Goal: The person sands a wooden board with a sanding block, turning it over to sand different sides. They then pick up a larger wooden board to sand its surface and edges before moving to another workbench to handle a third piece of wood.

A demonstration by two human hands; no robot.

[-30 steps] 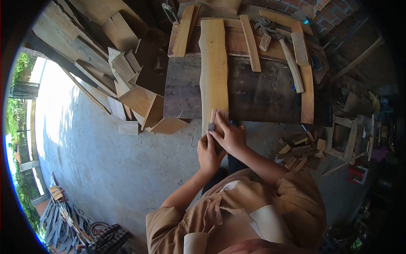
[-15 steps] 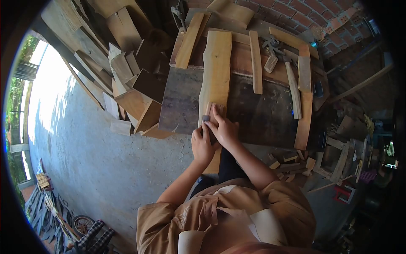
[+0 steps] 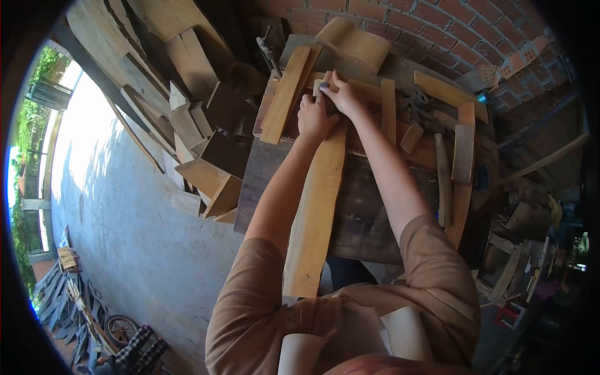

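Note:
A long pale board (image 3: 320, 200) lies lengthwise on the dark workbench (image 3: 369, 206), its near end jutting past the front edge toward my body. At its far end both hands are closed around a small wooden hand plane (image 3: 323, 86) with a dark piece near its middle; my fingers cover much of it. My left hand (image 3: 314, 119) wraps the left side, its knuckles up. My right hand (image 3: 344, 98) grips from the right, a finger stretched along the tool. Both arms reach far forward.
Narrow wood strips (image 3: 289, 94) lie left of the board. To the right are another strip (image 3: 388, 112), a metal tool (image 3: 417, 103) and a wooden handle (image 3: 442, 181). A curved wood piece (image 3: 355, 45) sits by the brick wall (image 3: 431, 31). Scrap boards (image 3: 190, 59) lean at left.
Both hands have pushed the hand plane forward along the board, from its near part to its far end. My arms have straightened, and the view has shifted somewhat.

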